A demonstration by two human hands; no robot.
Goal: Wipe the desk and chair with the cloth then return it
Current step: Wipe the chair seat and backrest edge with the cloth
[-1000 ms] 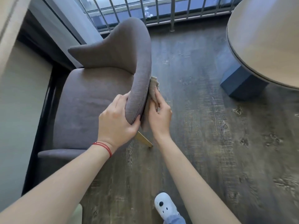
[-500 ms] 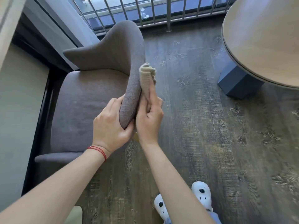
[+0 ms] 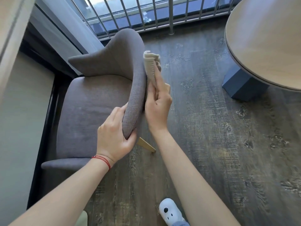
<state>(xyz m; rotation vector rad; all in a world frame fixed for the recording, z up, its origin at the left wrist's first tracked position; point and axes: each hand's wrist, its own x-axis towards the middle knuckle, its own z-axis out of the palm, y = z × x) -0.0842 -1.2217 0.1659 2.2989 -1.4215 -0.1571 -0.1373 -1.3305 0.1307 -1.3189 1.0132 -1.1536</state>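
Your right hand (image 3: 158,104) pinches the ribbed beige cloth (image 3: 150,67), which stands upright beyond your fingertips; your left hand (image 3: 114,136) clamps the chair (image 3: 97,103) edge.

Single head view; looks steeply down and forward from above; close on chair (image 3: 97,101) backrest; round table (image 3: 267,39) edge at upper right.

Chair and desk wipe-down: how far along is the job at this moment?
Done: cannot tell; the round desk shows no sign either way. In hand: the right hand presses the beige cloth against the outer side of the grey chair backrest, while the left hand grips the backrest's near end. Left: any remaining chair surfaces, then returning the cloth.
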